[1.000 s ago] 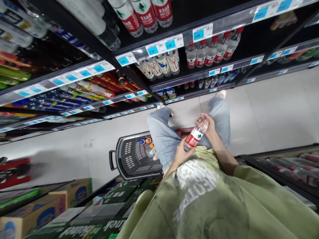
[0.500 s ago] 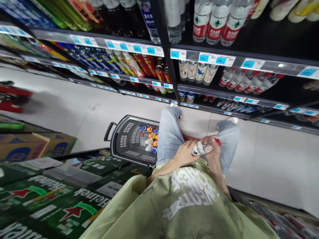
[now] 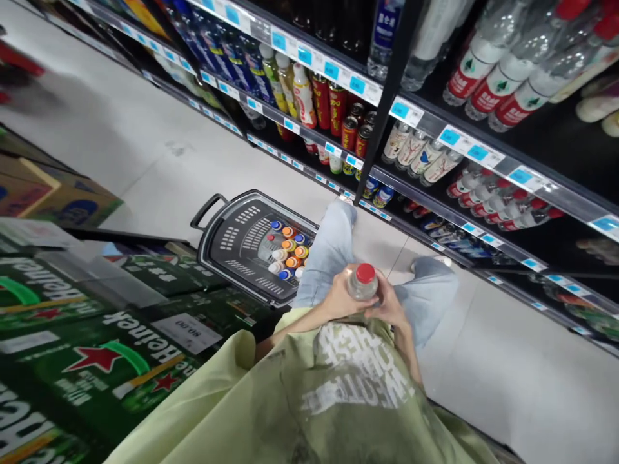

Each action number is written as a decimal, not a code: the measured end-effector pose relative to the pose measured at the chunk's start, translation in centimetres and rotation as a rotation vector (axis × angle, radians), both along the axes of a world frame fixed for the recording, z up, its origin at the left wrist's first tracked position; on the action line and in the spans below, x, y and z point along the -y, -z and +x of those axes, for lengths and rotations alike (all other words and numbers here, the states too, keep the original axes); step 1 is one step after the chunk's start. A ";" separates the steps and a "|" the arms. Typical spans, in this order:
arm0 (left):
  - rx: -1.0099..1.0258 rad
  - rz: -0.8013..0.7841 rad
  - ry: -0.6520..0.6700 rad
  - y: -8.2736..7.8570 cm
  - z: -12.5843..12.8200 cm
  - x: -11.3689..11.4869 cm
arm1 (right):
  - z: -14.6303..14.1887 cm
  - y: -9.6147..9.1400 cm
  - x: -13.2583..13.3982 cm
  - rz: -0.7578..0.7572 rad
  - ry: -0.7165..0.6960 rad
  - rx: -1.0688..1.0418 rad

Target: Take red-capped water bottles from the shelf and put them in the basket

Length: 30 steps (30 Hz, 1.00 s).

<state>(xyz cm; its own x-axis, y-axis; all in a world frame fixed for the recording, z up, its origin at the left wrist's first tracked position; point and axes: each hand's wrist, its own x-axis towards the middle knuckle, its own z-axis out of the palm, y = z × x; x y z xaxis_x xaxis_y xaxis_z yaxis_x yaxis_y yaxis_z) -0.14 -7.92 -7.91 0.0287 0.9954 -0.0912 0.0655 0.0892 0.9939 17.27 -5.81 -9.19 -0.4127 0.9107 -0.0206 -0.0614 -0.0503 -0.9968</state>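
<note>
A clear water bottle (image 3: 362, 289) with a red cap points up toward me in front of my lap. My left hand (image 3: 340, 298) is closed around its left side. On the other side, my right hand (image 3: 389, 303) has its fingers pressed against the bottle. Most of the bottle's body and label is hidden below the cap and hands. To the left of my leg stands a black shopping basket (image 3: 220, 254) with its handle sticking out. Several bottles (image 3: 291, 245) with orange, blue, white and red caps stand upright in it.
Drink shelves (image 3: 512, 161) with price tags run along the front, holding large red-labelled water bottles (image 3: 507, 90) and cans (image 3: 349, 133). Stacked green beer cartons (image 3: 111, 361) lie close on my left. Brown cardboard boxes (image 3: 72, 200) stand farther left. Pale floor tiles (image 3: 488, 348) extend to the right.
The bottle has turned from lying sideways to cap-up and shifted left, with both hands still on it. The view has tilted and moved toward the right shelves.
</note>
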 end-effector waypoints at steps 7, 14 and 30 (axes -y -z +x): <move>0.093 -0.086 -0.035 0.7 -1.8 0.2 | -1.7 1.7 1.1 -0.073 0.033 0.110; 0.085 -0.043 -0.036 0.9 -4.3 -0.1 | -3.6 2.6 1.7 -0.132 0.068 0.077; -0.266 0.053 -0.178 -2.8 -13.5 -4.2 | -7.0 0.4 0.5 -0.143 -0.290 0.184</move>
